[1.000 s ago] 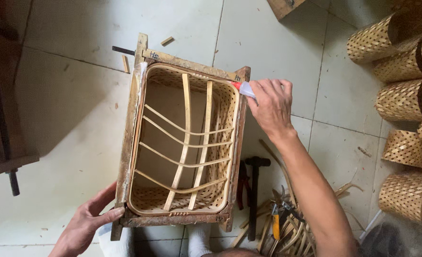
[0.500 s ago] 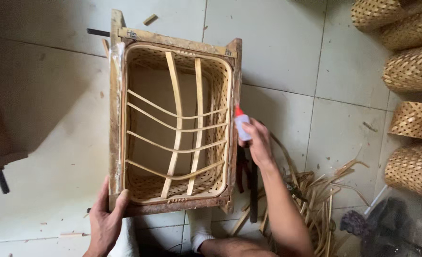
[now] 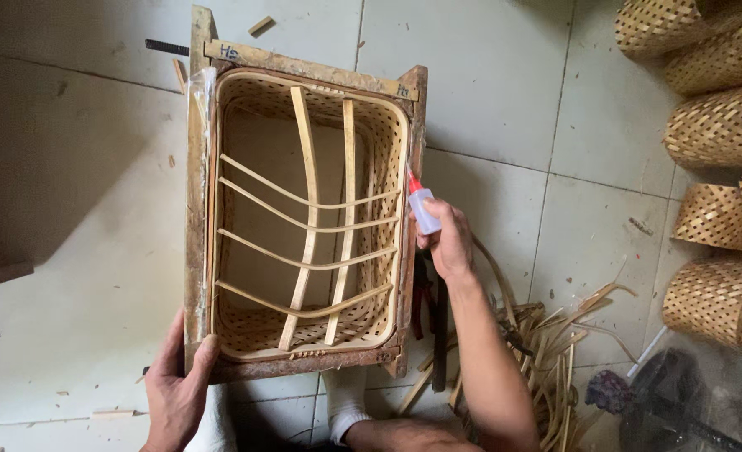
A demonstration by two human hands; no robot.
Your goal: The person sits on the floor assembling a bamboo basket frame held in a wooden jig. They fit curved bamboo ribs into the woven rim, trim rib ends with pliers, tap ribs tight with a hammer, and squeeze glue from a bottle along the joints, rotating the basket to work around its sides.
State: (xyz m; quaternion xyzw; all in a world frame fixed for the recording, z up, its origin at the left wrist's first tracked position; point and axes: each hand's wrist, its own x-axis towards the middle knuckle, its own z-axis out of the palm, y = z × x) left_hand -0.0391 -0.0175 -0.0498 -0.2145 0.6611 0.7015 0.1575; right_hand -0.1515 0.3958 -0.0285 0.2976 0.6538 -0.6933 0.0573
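Right hand [image 3: 450, 243]: clenched around glue bottle [image 3: 423, 209], red tip at basket rim.
Left hand [image 3: 177, 387]: gripping wooden frame [image 3: 195, 218] corner.

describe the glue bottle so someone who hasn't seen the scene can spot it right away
Find the big wooden frame holding a woven basket at the picture's middle. Along its right edge, the right hand holds a small bottle, tip at the rim. It is the only translucent white thing with a red pointed nozzle among tan cane and wood.

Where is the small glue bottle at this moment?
In the head view, the glue bottle is in the right hand, its red tip touching the right rim of the wooden frame around the woven basket.
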